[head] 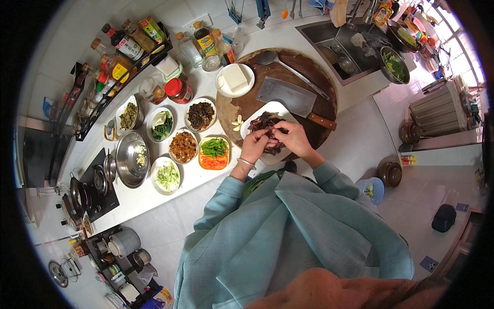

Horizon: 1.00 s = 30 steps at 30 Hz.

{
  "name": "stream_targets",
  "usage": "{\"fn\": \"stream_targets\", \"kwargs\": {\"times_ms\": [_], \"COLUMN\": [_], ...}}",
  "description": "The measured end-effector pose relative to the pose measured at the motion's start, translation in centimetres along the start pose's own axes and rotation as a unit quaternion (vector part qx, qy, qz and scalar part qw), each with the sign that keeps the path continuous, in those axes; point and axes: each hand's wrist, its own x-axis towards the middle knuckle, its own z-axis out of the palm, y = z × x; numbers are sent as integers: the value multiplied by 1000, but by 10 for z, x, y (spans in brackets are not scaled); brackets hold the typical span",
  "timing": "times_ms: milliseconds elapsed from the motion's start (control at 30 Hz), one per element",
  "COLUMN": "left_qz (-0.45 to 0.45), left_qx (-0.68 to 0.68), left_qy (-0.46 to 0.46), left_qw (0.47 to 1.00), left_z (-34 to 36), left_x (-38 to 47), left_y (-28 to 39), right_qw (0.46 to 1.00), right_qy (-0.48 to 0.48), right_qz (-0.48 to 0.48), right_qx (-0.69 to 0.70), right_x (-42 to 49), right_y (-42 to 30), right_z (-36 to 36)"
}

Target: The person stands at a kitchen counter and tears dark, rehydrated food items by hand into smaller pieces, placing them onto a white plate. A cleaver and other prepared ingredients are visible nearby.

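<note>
Both hands meet over a white plate [283,109] heaped with dark reddish-brown food strips [266,119]. My left hand [256,144], with a bangle at its wrist, pinches a small dark piece. My right hand [292,137] has its fingertips on the same piece; its exact shape is hidden by my fingers. The plate rests on the near edge of a round wooden chopping board [243,63]. Garlic cloves [237,123] lie left of the plate. Beyond it are a cleaver [287,96], a metal spatula [297,72] and a plate of tofu [235,77].
Left of the board stand several dishes, including sliced green and red peppers [214,153] and shredded greens [167,176]. A steel bowl [132,159] holds chopped bits near the cooktop [98,189]. Bottles [204,38] line the wall. A sink [339,50] lies at the right.
</note>
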Motion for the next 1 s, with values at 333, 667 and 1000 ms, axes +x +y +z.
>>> {"fn": "stream_targets", "kwargs": {"times_ms": [333,667,1000], "left_qz": [-24,20,75], "left_qx": [-32,23,166], "left_qy": [-26,40,22], "left_qw": [999,999,983], "left_z": [-2,-6,8], "left_x": [1,4,-10], "left_y": [0,-8,18], "right_qw": [998,991,982], "right_qy": [13,-62,-115], "right_qz": [53,94,108], "right_qx": [17,73,105], "right_x": [3,2,5], "right_y": [11,6,-10], "right_z": [2,2,-8]}}
